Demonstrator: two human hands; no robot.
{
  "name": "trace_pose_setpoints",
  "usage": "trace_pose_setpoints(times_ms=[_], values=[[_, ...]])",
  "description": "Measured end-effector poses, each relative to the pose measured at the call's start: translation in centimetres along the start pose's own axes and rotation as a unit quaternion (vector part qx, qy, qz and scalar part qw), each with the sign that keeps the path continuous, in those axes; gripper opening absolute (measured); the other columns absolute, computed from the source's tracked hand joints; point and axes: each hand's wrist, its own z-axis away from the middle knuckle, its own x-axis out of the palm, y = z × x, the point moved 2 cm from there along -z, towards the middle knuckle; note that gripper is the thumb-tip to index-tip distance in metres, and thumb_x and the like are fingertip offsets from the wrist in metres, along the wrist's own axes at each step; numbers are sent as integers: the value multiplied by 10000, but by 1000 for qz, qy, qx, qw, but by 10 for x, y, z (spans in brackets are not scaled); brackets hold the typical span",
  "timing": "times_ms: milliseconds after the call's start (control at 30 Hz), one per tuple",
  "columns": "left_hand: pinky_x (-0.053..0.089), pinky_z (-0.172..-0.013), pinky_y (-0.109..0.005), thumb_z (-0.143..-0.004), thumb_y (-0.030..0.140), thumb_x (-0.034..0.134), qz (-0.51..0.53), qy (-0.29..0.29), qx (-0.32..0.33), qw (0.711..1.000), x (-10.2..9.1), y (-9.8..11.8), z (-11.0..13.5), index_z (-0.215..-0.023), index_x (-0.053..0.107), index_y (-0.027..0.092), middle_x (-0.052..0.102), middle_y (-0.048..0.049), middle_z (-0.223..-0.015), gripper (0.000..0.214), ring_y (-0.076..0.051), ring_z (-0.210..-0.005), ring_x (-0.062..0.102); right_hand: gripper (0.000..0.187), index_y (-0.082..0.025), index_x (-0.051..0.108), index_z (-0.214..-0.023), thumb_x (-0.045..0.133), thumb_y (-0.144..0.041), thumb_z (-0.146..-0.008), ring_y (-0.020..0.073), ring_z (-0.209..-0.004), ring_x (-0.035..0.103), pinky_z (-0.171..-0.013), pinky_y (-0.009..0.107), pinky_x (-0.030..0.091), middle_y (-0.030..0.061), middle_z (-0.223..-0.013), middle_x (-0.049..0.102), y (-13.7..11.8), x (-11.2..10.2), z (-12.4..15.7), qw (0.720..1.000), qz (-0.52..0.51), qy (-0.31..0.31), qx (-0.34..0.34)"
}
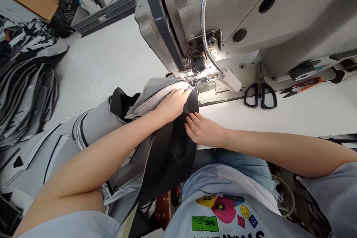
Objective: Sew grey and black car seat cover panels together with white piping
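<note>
Hands work just below the grey industrial sewing machine (237, 11), at the edge of the white tabletop (240, 119). The left hand (173, 106) lies flat, not gripping, pressing grey ribbed fabric (156, 98) up to the presser foot (192, 80). The right hand (202, 130) rests open on black fabric (170, 148), with black-handled scissors (260, 95) beyond it.
</note>
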Motion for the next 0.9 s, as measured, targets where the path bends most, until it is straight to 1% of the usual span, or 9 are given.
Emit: trace_pose_setpoints(times_ms=[67,167,300,400,500,600,700,800,900], values=[[462,-948,-345,-795,-41,331,1,-32,-2,999,-6,1,-1,-1451,382,108,586,-149,-1187,674,-261,-1101,569,334,17,625,-1189,448,-104,-934,363,-1114,629,-890,549,512,286,-1202,627,-1,-1,5,1000,-19,2,20],[489,-867,-329,-775,-28,375,0,-96,-14,995,-14,4,-4,-1447,383,143,612,-137,-1146,694,-266,-1059,603,356,-27,599,-1250,464,-128,-937,379,-1182,584,-914,605,486,275,-1270,591,1,-1,9,997,-56,12,46],[497,-761,-300,-791,50,445,10,-175,-51,983,-18,7,-10,-1449,352,193,669,-108,-1101,680,-255,-945,662,365,-51,596,-1269,480,-150,-937,376,-1190,577,-940,616,468,270,-1277,589,1,2,11,996,-75,22,53],[491,-756,-309,-809,98,449,16,-217,-70,973,-21,8,-14,-1491,282,202,709,-95,-1043,709,-259,-881,680,358,-71,610,-1264,464,-150,-947,369,-1189,578,-953,595,467,244,-1277,600,1,4,11,995,-68,30,62],[488,-816,-318,-843,137,414,35,-229,-79,970,-24,11,-18,-1515,258,171,692,-113,-1136,691,-270,-968,671,350,-83,629,-1248,451,-160,-956,364,-1187,580,-964,562,469,231,-1280,603,4,5,9,995,-59,33,78],[477,-887,-303,-857,143,396,61,-197,-72,976,-24,16,-19,-1500,306,149,629,-131,-1276,650,-265,-1091,636,342,-93,642,-1235,453,-174,-961,359,-1205,568,-976,543,463,228,-1284,601,7,4,7,993,-62,34,92],[491,-845,-324,-837,144,440,28,-193,-69,978,-23,22,-17,-1520,225,114,674,-165,-1163,716,-280,-1027,662,342,-101,642,-1235,458,-182,-958,344,-1217,558,-992,530,453,212,-1282,607,10,5,6,993,-62,33,99],[500,-766,-343,-836,176,472,-19,-242,-94,966,-24,23,-12,-1543,105,144,707,-151,-1035,797,-296,-942,682,351,-95,631,-1249,460,-183,-955,340,-1205,566,-989,523,454,209,-1275,613,9,6,7,993,-63,36,96],[497,-732,-307,-837,194,456,12,-264,-92,960,-28,18,-10,-1540,136,202,713,-114,-1045,772,-264,-898,689,363,-80,614,-1271,453,-166,-958,350,-1204,567,-986,532,454,231,-1297,591,8,7,8,992,-72,37,95]])
